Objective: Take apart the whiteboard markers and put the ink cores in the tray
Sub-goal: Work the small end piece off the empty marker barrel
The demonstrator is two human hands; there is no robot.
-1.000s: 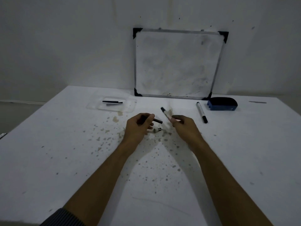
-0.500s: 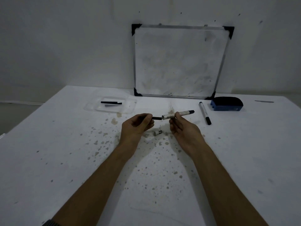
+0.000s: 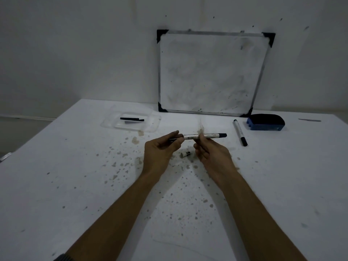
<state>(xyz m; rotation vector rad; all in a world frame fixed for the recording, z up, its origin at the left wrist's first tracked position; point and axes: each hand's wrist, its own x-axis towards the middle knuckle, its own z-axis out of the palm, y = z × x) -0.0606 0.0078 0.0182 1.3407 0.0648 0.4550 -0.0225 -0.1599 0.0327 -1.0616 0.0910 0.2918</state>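
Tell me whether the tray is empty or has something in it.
Not empty. The clear tray holds one dark ink core lying flat; a pale strip beside it may be only its reflection, cannot tell.

A smudged whiteboard (image 3: 212, 72) leans against the wall — blue eraser (image 3: 265, 122) just beside it.

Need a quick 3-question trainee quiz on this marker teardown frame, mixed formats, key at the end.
1. True or false: the tray already holds a black ink core.
2. Which hand holds the marker barrel? A) left hand B) right hand C) neither
3. Fill in: the untouched whole marker lies on the table beside the blue ____.

Key: 1 true. 2 B; the left hand pinches a dark piece at the barrel's left end. 3 eraser.
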